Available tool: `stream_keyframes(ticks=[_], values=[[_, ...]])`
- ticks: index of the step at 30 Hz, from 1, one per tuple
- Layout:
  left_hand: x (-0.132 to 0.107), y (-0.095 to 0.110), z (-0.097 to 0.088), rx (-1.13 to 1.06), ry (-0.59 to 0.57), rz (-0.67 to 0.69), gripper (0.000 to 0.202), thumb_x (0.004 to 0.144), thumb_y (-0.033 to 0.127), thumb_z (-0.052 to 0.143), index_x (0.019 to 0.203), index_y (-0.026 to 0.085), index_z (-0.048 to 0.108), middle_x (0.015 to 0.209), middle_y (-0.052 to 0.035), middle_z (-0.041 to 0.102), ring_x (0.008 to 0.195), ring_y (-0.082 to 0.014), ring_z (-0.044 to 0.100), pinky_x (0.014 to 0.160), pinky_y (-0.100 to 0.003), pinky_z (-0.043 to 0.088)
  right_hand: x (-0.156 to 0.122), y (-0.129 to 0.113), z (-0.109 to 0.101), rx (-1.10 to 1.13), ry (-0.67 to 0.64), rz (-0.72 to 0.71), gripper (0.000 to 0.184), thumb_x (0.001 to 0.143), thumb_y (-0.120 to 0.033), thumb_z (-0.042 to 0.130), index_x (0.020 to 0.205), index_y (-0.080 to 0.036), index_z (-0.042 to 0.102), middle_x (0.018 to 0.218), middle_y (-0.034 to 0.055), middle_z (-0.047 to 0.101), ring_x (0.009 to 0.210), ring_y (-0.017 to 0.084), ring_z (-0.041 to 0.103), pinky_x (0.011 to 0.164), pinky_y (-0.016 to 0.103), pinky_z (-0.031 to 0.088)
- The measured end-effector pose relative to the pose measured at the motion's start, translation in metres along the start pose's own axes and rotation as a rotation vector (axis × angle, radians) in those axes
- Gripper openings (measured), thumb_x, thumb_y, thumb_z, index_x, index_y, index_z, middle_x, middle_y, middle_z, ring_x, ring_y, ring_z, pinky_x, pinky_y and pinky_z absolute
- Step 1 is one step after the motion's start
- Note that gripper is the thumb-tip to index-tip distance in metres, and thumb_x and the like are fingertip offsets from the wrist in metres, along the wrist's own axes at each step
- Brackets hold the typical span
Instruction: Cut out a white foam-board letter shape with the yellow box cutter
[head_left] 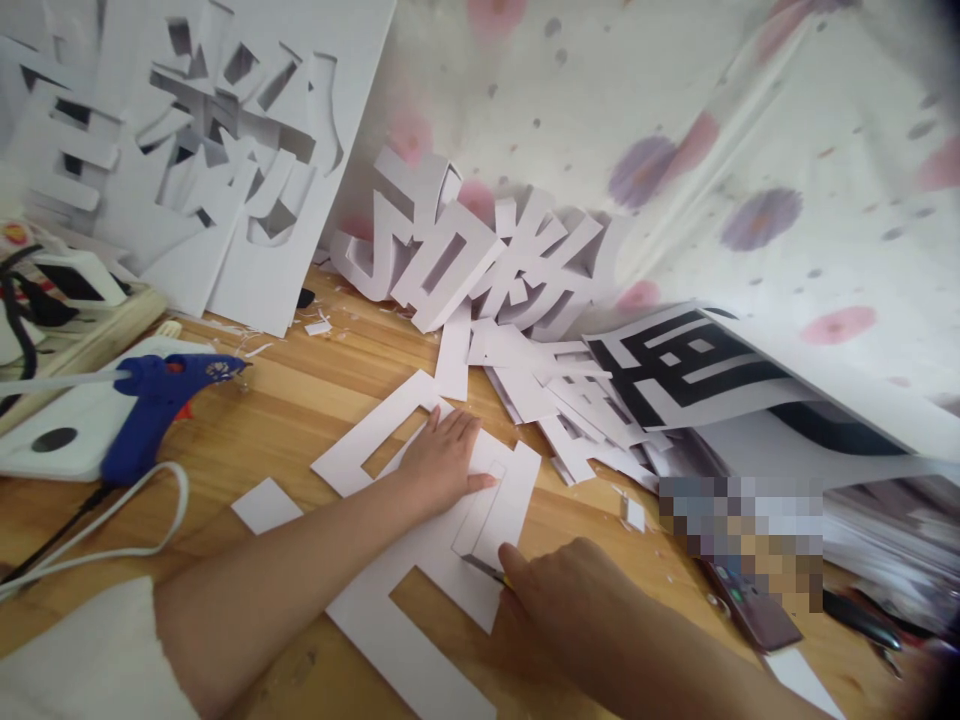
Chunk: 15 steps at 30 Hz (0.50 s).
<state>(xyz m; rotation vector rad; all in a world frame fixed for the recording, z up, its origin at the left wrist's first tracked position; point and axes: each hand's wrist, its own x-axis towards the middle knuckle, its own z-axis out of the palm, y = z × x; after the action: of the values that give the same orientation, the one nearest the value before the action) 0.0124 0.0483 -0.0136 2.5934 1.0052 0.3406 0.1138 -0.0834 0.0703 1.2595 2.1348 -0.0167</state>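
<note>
A white foam-board character [390,520] with cut-out openings lies flat on the wooden table. My left hand [442,462] rests on its upper part, fingers stretched out and pressing it down. A narrow rectangle is outlined on the board just right of that hand. My right hand [551,590] is closed around a craft knife [486,570], mostly hidden in the grip. Its blade touches the lower end of the outline. Beside my left forearm lies a small white offcut [267,506].
A blue glue gun [150,410] with a white cord lies left, near a power strip [75,280]. Raised white characters [450,250] and cut sheets [300,200] stand behind. Offcuts [570,410], a black-printed sheet [697,360] and a phone [757,605] lie right.
</note>
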Motion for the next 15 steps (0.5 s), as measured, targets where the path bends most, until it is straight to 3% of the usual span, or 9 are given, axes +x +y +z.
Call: stream_keyframes(ticks=[3, 7, 13, 15], values=[[0.001, 0.000, 0.002, 0.007, -0.012, -0.006, 0.069, 0.080, 0.049, 0.054, 0.130, 0.008, 0.032, 0.137, -0.0204, 0.037, 0.133, -0.0302, 0.023, 0.109, -0.049, 0.009, -0.001, 0.000, -0.007, -0.013, -0.034, -0.040, 0.007, 0.082, -0.015, 0.050, 0.080, -0.017, 0.057, 0.061, 0.0020, 0.060, 0.042, 0.018, 0.059, 0.030, 0.029, 0.015], [0.000, 0.001, 0.002, 0.018, -0.023, -0.009, 0.069, 0.081, 0.049, 0.053, 0.131, 0.006, 0.032, 0.138, -0.0203, 0.036, 0.133, -0.0297, 0.022, 0.109, -0.047, 0.008, 0.001, 0.000, -0.006, 0.037, -0.061, 0.029, 0.011, 0.082, -0.011, 0.048, 0.087, -0.015, 0.057, 0.058, 0.0018, 0.060, 0.043, 0.017, 0.059, 0.031, 0.029, 0.015], [0.001, 0.004, 0.002, 0.031, -0.028, -0.023, 0.064, 0.082, 0.047, 0.052, 0.130, 0.008, 0.032, 0.139, -0.0191, 0.035, 0.134, -0.0293, 0.019, 0.109, -0.049, 0.008, 0.004, 0.002, 0.010, -0.046, 0.200, -0.034, 0.005, 0.083, -0.020, 0.051, 0.083, -0.016, 0.055, 0.050, -0.0004, 0.054, 0.037, 0.014, 0.049, 0.035, 0.029, 0.017], [0.001, 0.005, 0.002, 0.033, -0.030, -0.027, 0.064, 0.082, 0.046, 0.053, 0.130, 0.008, 0.032, 0.138, -0.0190, 0.036, 0.134, -0.0295, 0.019, 0.109, -0.049, 0.007, 0.004, 0.001, 0.012, -0.064, 0.212, -0.032, 0.005, 0.083, -0.021, 0.052, 0.082, -0.016, 0.055, 0.049, -0.0010, 0.052, 0.035, 0.013, 0.047, 0.035, 0.029, 0.016]])
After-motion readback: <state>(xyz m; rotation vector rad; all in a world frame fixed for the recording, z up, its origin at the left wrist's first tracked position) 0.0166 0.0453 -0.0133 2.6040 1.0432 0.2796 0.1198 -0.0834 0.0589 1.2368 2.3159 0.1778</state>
